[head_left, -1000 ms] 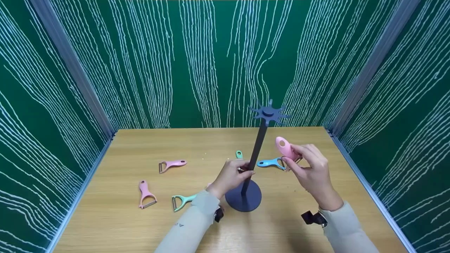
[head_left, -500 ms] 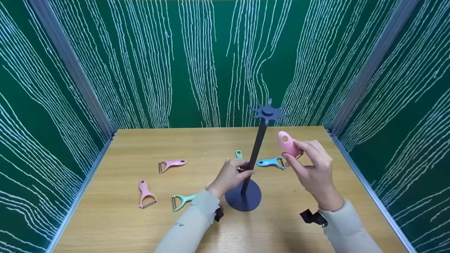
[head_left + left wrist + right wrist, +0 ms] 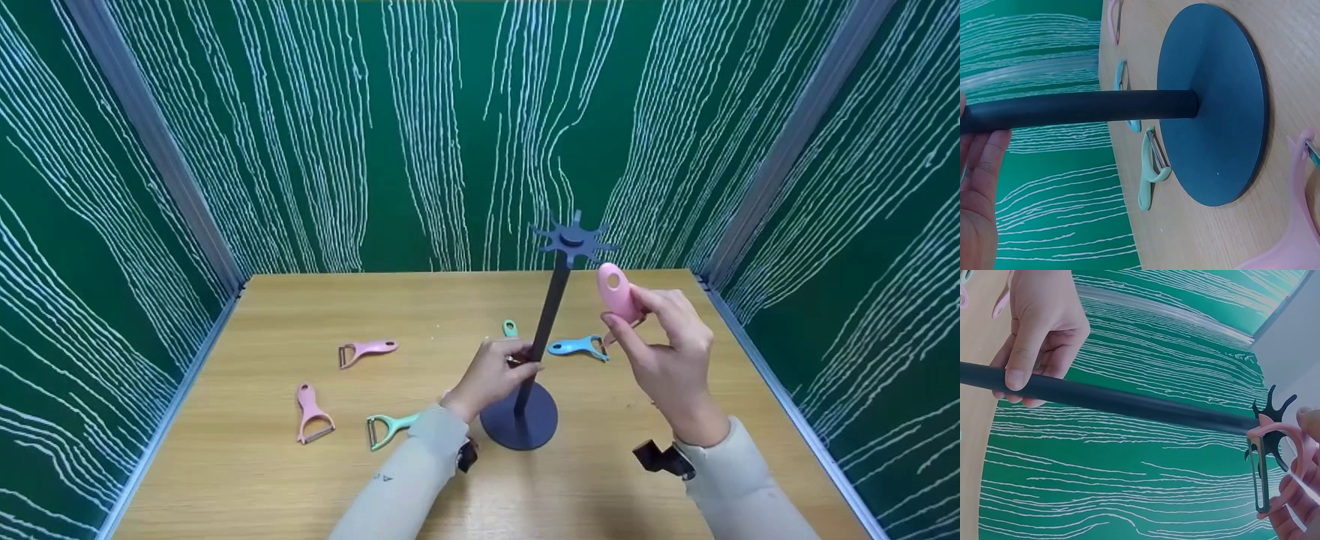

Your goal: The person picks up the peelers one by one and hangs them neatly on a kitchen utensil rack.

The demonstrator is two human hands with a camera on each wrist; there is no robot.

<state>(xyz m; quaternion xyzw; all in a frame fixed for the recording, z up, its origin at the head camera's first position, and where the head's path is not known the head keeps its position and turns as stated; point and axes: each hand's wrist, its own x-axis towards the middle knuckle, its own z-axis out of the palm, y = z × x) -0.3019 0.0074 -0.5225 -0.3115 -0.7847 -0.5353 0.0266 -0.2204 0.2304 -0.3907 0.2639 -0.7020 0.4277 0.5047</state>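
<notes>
In the head view my left hand (image 3: 495, 375) grips the dark pole (image 3: 551, 307) of a stand, a little above its round base (image 3: 510, 431). The base rests on the table and the pole leans right in this view. On top sits a star-shaped ring of curved hooks (image 3: 574, 241). Just right of and below these hooks, my right hand (image 3: 671, 360) pinches a pink peeler (image 3: 616, 291) in the air. Its handle, with an oval hole, points up. In the right wrist view the peeler's Y-shaped head (image 3: 1297, 439) and metal blade (image 3: 1261, 478) overlap the hooks.
Two pink peelers, one upper (image 3: 371, 348) and one lower (image 3: 309, 412), lie left on the table. A green peeler (image 3: 391, 429) is by my left sleeve; another pink peeler (image 3: 1292, 225) is close by. Behind the pole are a blue peeler (image 3: 576, 346) and a green one (image 3: 511, 328).
My right hand has raised the pink peeler, moving it slightly right and closer to the hooks. My left hand and the stand have stayed in place.
</notes>
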